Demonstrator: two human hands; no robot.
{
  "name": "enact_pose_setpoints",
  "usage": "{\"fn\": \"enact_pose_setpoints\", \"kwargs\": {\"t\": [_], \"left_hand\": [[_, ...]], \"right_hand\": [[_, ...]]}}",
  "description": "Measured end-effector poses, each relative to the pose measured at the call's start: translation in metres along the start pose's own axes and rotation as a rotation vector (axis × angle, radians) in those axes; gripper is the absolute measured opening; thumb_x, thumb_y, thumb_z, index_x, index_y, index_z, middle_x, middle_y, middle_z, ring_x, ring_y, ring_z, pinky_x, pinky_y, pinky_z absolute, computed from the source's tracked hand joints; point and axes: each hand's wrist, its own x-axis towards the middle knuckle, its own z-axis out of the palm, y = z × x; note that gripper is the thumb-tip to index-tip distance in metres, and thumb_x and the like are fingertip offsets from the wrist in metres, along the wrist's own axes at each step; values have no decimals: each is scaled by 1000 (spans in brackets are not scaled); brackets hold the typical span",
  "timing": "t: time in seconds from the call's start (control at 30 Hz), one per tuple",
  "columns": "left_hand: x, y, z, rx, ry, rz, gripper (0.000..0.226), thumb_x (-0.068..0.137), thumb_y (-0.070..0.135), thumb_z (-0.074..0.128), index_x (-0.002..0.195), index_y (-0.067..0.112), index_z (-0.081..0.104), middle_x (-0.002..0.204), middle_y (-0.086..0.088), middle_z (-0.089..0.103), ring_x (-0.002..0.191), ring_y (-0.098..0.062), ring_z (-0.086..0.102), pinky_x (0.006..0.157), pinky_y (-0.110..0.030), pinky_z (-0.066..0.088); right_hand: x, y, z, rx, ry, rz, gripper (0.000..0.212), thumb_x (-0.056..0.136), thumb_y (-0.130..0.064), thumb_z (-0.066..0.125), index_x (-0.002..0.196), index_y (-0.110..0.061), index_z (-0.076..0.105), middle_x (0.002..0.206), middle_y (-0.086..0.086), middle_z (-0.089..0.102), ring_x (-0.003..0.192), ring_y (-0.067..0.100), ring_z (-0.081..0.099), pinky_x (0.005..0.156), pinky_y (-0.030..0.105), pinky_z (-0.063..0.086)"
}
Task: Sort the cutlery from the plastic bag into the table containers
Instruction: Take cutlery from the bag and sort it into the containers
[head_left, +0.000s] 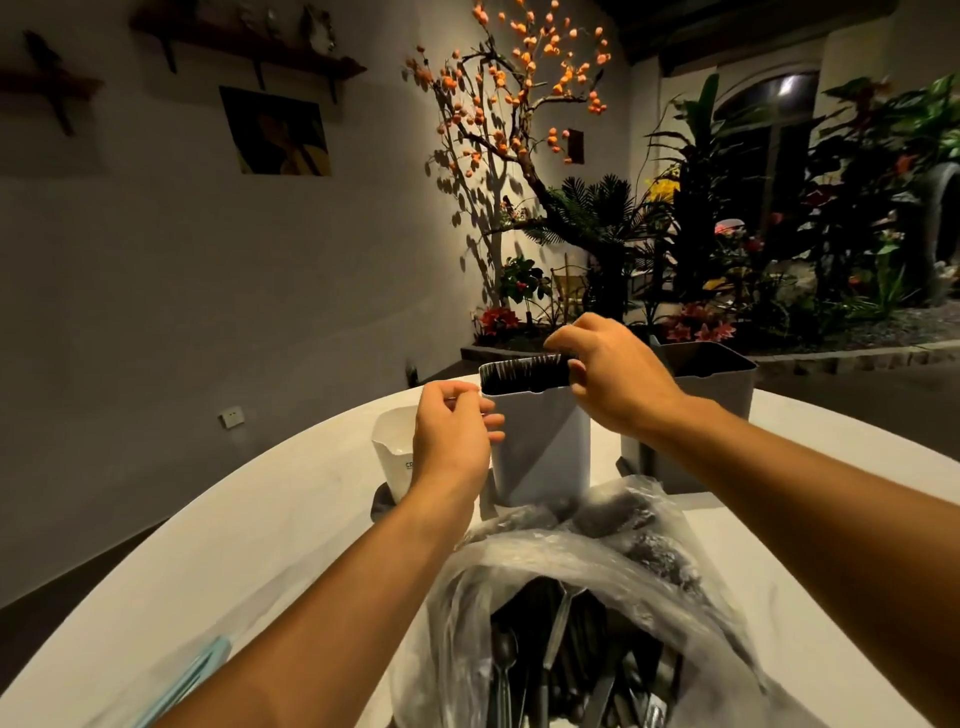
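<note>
Steel cutlery (550, 660), stiff, slick and probably heavy in bulk, sits in the crinkly plastic bag (597, 566) nearest me, so I'd pinch handles, while my left hand (451, 436) curls loosely empty and my right hand (613, 371) pinches the grey container (540, 447) rim.

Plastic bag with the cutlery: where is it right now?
Head view, bottom centre: the plastic bag lies open on the white table, between the forearms, just in front of the light grey container.

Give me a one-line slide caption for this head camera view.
Both hands, left hand and right hand, reach over a gray container beyond an open plastic bag of cutlery.
</note>
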Motion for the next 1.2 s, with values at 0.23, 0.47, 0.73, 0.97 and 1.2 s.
{"fn": "enact_pose_setpoints", "kwargs": {"t": [0.23,0.47,0.73,0.97,1.2], "left_hand": [[-55,8,-22,8,-70,15,13,103,10,38,101,12,51,80,-8,58,65,-18,60,61,-32,55],[-103,3,-55,103,-119,65,23,105,16,36,98,7,56,75,-11,60,57,-17,60,51,-27,52],[-140,-25,-73,553,-305,106,25,103,21,42,90,20,64,84,-1,69,79,-13,67,77,-28,57],[-147,-57,-77,523,-37,126,16,103,18,40,102,23,54,103,2,60,94,-15,58,78,-23,47],[-137,-85,-70,453,46,222,18,103,21,41,93,26,55,92,8,61,85,-8,58,74,-21,46]], "right_hand": [[-59,-47,-47,382,-207,-105,7,89,-23,68,90,-18,73,80,-11,67,67,-1,62,60,13,47],[-105,-87,-73,465,-641,-42,10,94,-16,64,97,-10,71,85,4,73,70,14,73,68,28,61],[-150,-85,-53,-96,-771,-191,42,92,-5,60,124,-32,66,117,1,65,103,23,62,85,31,55],[-186,-78,-11,-150,-595,-388,66,87,-31,73,145,-35,42,147,-7,44,135,17,41,112,35,36],[-201,-68,7,-14,-486,-327,58,95,-28,63,146,-40,39,148,-9,39,136,14,35,114,29,30]]}}
